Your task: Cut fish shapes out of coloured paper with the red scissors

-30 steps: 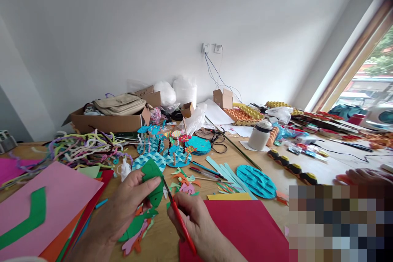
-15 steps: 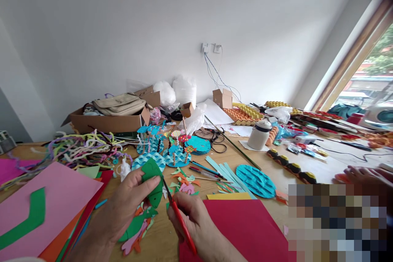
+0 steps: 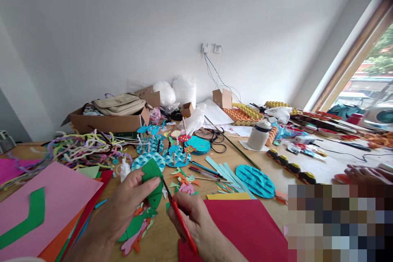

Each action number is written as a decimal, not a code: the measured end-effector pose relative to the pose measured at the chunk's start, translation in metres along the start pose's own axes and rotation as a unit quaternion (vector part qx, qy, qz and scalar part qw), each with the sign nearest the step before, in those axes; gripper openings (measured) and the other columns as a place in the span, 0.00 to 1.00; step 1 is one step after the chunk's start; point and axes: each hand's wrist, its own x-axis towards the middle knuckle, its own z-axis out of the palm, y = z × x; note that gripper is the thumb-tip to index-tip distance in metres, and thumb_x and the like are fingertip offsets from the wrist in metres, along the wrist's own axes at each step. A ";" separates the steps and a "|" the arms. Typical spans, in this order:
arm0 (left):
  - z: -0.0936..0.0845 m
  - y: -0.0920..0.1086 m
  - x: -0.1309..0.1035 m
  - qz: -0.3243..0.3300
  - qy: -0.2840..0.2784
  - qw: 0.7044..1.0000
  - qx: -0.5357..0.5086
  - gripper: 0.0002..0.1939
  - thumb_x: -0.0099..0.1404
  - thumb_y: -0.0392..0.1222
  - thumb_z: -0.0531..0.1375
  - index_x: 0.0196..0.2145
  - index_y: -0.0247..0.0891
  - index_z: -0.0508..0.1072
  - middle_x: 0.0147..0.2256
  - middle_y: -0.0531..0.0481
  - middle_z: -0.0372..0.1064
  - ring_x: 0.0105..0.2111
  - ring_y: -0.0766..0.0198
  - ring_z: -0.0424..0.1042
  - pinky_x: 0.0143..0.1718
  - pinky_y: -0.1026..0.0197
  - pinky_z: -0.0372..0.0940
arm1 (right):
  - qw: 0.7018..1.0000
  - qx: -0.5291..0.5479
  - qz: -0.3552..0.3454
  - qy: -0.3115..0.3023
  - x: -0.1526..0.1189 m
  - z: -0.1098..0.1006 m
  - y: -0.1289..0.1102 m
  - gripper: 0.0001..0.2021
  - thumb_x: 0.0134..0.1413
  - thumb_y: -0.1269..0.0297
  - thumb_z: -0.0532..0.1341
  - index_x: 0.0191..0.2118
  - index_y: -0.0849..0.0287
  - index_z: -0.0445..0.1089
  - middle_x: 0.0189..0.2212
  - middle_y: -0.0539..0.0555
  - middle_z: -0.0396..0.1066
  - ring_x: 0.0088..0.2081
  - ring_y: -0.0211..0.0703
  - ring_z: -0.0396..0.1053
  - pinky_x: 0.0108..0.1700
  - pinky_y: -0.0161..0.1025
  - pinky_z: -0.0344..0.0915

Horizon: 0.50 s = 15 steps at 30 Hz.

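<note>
Between the thumb and fingers of my left hand (image 3: 130, 196) is a piece of green paper (image 3: 152, 174) with drawn lines on it. My right hand (image 3: 195, 215) grips red-handled scissors (image 3: 183, 223), whose blades point up at the right edge of the green paper. How far the blades are apart is hard to make out. Under my left hand lie cut paper shapes (image 3: 135, 229) in green, pink and orange. Red paper sheets (image 3: 245, 225) lie beneath and beside my right hand. Small paper scraps (image 3: 186, 186) are scattered just beyond the scissors.
Pink paper (image 3: 55, 200) lies at the left, near a heap of pipe cleaners (image 3: 89, 149). Blue bases with paper fish (image 3: 176, 151) stand beyond my hands. A blue textured disc (image 3: 256, 181) and a white jar (image 3: 258, 136) are to the right. Another person's hand (image 3: 365, 173) rests at far right.
</note>
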 end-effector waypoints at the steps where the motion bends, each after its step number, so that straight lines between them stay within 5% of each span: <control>1: 0.000 0.000 0.000 -0.002 0.002 1.000 0.001 0.11 0.54 0.45 0.60 0.21 0.39 0.62 0.16 0.60 0.56 0.17 0.71 0.52 0.17 0.69 0.51 | 1.000 -0.001 -0.001 0.004 0.000 0.000 0.001 0.15 0.58 0.61 0.50 0.22 0.59 0.50 0.19 0.44 0.45 0.21 0.31 0.46 0.21 0.31 0.42; 15: -0.003 0.003 0.000 -0.012 0.015 0.999 0.027 0.12 0.53 0.46 0.60 0.21 0.39 0.63 0.15 0.59 0.58 0.16 0.70 0.56 0.18 0.67 0.52 | 0.997 -0.064 -0.035 0.023 0.001 -0.001 -0.001 0.16 0.57 0.62 0.51 0.20 0.59 0.49 0.19 0.44 0.44 0.22 0.32 0.43 0.21 0.31 0.42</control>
